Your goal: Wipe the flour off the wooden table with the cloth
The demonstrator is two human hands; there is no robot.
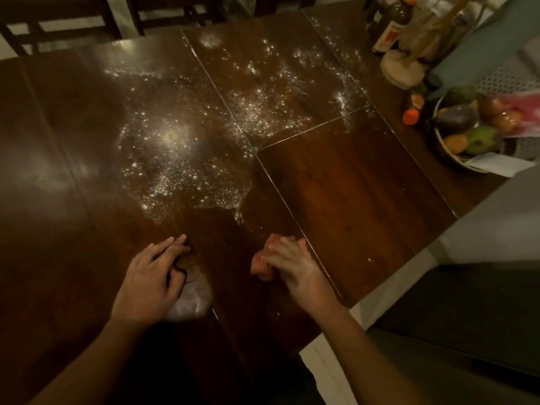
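A bowl (438,138) holds green, orange and dark purple fruit, with a pink wrapper (523,112) at its right edge. Just left of the bowl lies a small orange-capped bottle (411,114). Beyond the bowl is a pale round stand (401,71) with wooden sticks, and behind that a dark labelled bottle (390,24). White paper (496,166) lies at the bowl's near side. Chairs (58,21) stand far to the left of the bowl.

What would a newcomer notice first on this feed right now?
White flour lies speckled across the middle and far side of the dark wooden table, bright against the wood. Near the front edge the right hand grips an orange cloth, and the left hand rests on the table to its left. A bowl of fruit adds colour at the far right.
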